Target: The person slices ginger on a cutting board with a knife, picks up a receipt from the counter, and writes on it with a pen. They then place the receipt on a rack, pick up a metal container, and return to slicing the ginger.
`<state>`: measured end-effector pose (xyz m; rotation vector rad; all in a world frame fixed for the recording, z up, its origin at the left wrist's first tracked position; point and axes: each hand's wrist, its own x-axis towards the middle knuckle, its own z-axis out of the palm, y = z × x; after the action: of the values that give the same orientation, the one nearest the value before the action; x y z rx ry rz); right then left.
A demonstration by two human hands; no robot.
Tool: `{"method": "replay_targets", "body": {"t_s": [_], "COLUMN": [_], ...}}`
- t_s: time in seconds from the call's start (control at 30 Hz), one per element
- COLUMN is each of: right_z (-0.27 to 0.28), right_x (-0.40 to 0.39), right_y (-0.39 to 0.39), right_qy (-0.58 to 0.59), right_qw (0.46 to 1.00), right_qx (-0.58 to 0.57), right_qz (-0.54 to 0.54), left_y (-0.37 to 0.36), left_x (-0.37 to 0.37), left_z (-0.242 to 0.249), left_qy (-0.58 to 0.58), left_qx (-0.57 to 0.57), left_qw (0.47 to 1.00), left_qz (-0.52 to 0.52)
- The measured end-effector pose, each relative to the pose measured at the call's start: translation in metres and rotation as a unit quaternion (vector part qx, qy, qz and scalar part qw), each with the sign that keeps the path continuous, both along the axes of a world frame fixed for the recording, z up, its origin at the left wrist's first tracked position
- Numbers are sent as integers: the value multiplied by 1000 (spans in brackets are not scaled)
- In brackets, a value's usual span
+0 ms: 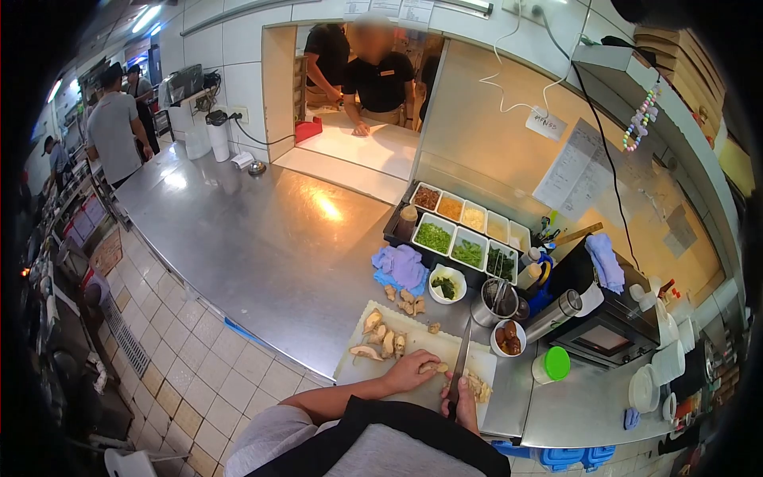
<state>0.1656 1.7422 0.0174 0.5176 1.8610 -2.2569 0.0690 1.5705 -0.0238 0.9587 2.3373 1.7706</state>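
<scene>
My right hand (461,404) is wrapped round the handle of a long kitchen knife (461,354), whose blade points away from me over the white cutting board (417,324). My left hand (409,372) rests on the board with its fingers closed on a piece of ginger (433,367), just left of the blade. Larger knobby ginger pieces (388,343) lie at the board's left side. Small cut ginger pieces (479,388) are at the right, close to my right hand. More ginger (409,304) sits on the steel counter beyond the board.
Behind the board are a purple cloth (400,266), a white bowl of greens (447,284) and a rack of topping tubs (469,252). A metal pot (489,306), a bowl of brown food (507,339) and a green-lidded jar (554,364) stand right. A person (380,83) stands behind the pass window.
</scene>
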Motion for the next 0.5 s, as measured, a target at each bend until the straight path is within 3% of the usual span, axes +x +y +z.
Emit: {"method": "replay_targets", "body": {"t_s": [0.5], "right_z": [0], "right_x": [-1], "right_y": [0], "right_qy": [-16], "right_qw": [1000], "right_qx": [1], "right_qz": [-9], "left_y": [-3], "left_x": [6], "left_z": [6], "left_qy": [88], "left_qx": [-94], "left_qw": [987], "left_qz": [-98]}}
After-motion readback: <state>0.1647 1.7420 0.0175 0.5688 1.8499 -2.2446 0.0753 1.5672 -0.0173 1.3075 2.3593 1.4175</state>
